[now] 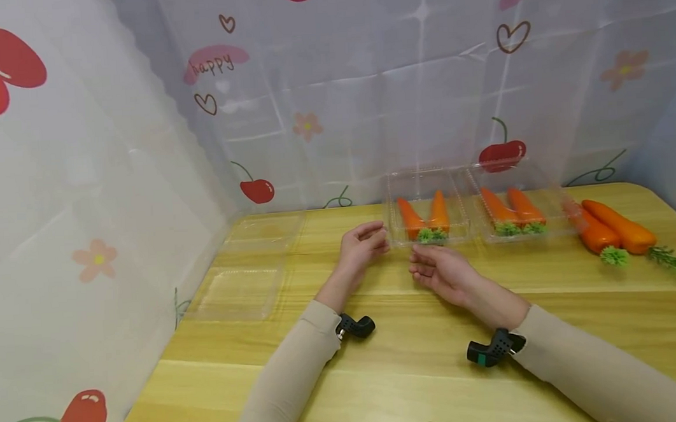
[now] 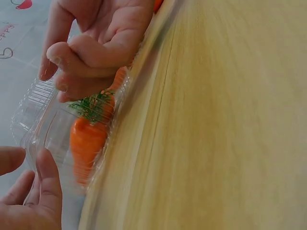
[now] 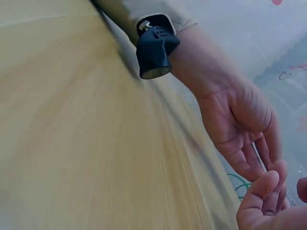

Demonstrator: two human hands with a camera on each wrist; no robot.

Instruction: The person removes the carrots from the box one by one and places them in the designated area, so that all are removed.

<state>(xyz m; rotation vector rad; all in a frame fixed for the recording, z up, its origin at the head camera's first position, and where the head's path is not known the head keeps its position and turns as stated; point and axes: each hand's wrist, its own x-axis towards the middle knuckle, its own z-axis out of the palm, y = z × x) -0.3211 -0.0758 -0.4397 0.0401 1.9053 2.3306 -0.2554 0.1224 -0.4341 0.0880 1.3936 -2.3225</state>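
Observation:
In the head view my left hand (image 1: 362, 251) is at the left front corner of a clear plastic clamshell box (image 1: 396, 184), fingers loosely bent. The left wrist view shows its thumb and fingers (image 2: 47, 175) around the box's edge, with a gap between them; contact is unclear. My right hand (image 1: 447, 274) is just in front of the same box, fingers loosely curled, holding nothing visible. Two orange carrots (image 1: 412, 218) with green tops lie inside the box. In the right wrist view the left hand (image 3: 240, 115) faces the right fingers (image 3: 261, 203), and little of the box shows.
A second clear box (image 1: 534, 178) with two carrots stands to the right. Two loose carrots (image 1: 620, 225) lie beyond it. At the left, clear plastic boxes (image 1: 239, 292) lie on the wooden table (image 1: 392, 374). A printed curtain (image 1: 331, 71) hangs behind.

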